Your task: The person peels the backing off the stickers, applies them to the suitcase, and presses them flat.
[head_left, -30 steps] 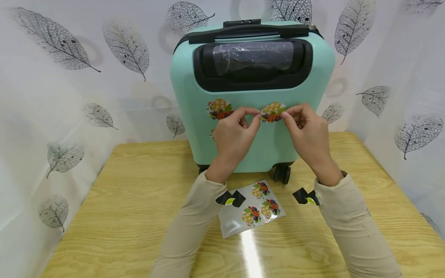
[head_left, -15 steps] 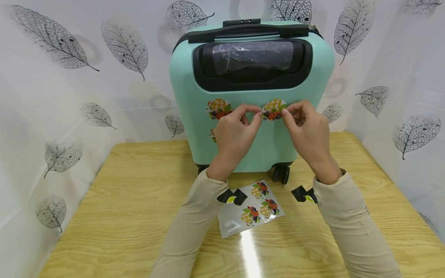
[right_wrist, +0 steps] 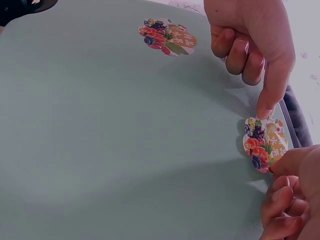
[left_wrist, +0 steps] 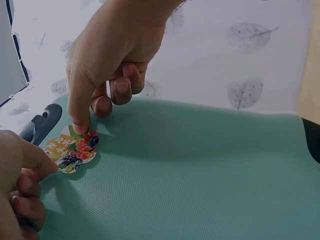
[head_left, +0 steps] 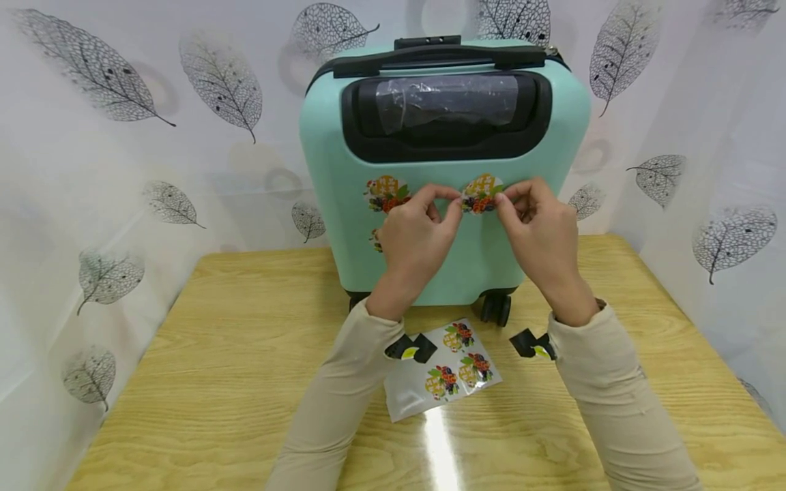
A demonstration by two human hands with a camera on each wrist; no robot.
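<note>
Between my two hands a fruit-printed sticker [head_left: 482,194] is pinched by its opposite edges against the mint-green suitcase [head_left: 467,273]. My left hand [head_left: 416,239] has thumb and index finger at its left edge. At the right edge, the thumb and index finger of my right hand [head_left: 543,235] do the same. In the left wrist view the sticker [left_wrist: 75,150] lies close over the textured shell, fingertips right at its rim. A similar sticker [head_left: 387,193] is on the shell to the left, and another [head_left: 376,239] below it is mostly hidden by my left hand.
A backing sheet [head_left: 405,395] with several fruit stickers lies on the wooden table [head_left: 245,361] in front of the suitcase. Above the stickers is the suitcase's black handle recess [head_left: 442,146]. A leaf-patterned curtain [head_left: 245,164] stands behind. Black wheels [head_left: 496,309] rest on the table.
The sticker and both hands have shifted up very slightly against the suitcase. My right hand and forearm have moved a little to the left. Both pinches look the same.
</note>
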